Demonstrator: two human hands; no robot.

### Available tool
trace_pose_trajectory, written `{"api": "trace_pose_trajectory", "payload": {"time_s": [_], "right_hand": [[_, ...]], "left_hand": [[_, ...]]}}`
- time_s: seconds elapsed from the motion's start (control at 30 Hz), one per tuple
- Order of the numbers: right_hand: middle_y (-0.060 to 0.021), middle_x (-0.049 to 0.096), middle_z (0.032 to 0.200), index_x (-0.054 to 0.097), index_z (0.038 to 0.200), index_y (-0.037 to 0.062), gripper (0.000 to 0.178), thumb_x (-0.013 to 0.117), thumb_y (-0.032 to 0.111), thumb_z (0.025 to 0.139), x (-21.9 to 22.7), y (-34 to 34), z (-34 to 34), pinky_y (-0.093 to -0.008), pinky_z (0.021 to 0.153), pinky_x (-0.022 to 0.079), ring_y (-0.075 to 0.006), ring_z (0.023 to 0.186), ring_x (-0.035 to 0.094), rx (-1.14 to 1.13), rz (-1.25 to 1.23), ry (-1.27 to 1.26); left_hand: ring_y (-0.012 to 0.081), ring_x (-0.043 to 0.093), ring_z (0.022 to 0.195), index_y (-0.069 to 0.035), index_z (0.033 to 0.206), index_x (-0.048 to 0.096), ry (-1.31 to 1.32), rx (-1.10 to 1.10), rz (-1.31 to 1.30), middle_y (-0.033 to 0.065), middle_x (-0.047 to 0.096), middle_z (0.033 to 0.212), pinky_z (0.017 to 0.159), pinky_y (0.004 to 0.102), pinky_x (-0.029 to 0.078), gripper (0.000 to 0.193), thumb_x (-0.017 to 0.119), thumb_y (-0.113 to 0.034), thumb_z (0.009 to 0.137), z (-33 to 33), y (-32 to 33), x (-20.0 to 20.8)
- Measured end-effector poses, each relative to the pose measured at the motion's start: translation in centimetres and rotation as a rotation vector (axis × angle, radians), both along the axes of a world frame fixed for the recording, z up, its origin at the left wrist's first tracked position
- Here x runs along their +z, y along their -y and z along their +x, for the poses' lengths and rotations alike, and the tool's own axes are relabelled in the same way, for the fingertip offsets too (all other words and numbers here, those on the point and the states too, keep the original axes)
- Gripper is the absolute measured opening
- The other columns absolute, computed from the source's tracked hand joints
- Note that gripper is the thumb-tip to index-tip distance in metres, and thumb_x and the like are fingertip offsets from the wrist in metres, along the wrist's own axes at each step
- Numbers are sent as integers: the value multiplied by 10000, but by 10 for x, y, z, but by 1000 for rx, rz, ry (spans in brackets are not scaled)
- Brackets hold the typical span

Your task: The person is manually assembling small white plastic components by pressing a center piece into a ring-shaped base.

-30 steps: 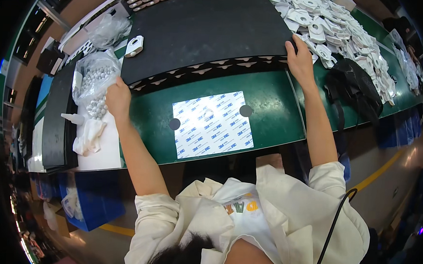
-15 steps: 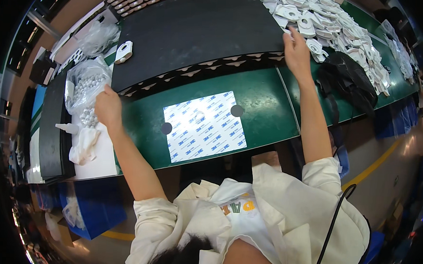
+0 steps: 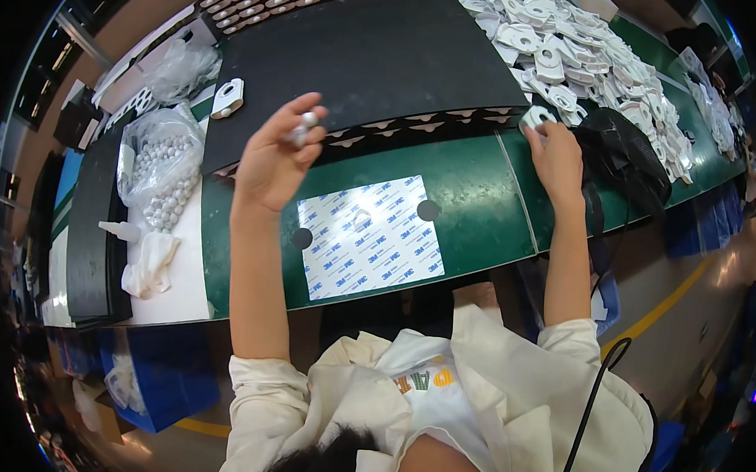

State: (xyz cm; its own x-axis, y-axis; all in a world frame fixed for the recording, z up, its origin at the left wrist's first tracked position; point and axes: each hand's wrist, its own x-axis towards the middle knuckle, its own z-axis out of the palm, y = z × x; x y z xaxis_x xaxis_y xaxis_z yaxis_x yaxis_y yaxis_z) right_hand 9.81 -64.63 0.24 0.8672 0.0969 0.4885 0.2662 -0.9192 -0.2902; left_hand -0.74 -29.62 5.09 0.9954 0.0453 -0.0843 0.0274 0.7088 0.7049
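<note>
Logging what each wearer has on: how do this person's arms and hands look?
Left hand and right hand are bare, no gloves or wristwear visible. Loose cream sleeves end near the elbows, forearms uncovered. A black cable loops beside the right one.

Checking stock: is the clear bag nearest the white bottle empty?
Not empty: small white balls show through the clear bag. How full it is, I cannot tell.

Small pale balls (image 3: 303, 129), held in the left hand (image 3: 272, 164), white part (image 3: 536, 115) (partly hidden), in the right hand (image 3: 560, 163)

Cream jacket (image 3: 520, 389) — sleeves (image 3: 267, 397) rolled up — over a white shirt (image 3: 425, 405).
</note>
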Motion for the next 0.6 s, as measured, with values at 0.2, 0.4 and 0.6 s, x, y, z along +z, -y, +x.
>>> {"api": "trace_pose_trajectory", "payload": {"time_s": [0.2,0.4,0.6], "right_hand": [[-137,554,683,542,624,5,391,734,343,666,27,-7,-65,-397,603,429,-301,694,533,8,-156,-68],[-133,561,733,566,861,49,213,654,2,673,52,7,-65,-365,622,448,-289,704,556,187,-267,-205],[-35,584,788,571,956,20,178,571,-34,787,60,-71,-74,-252,626,461,-130,682,565,792,500,-384]], "left_hand": [[110,491,683,55,1149,453,-62,-12,86,132,543,971,470,163,380,336,510,38,818,8,32,-2],[37,412,575,17,1008,548,-50,-28,148,57,560,817,408,135,301,378,600,-321,848,9,37,-19],[27,346,543,-4,1025,566,25,-50,79,-5,512,747,399,139,239,363,611,-313,841,7,27,-33]]}}
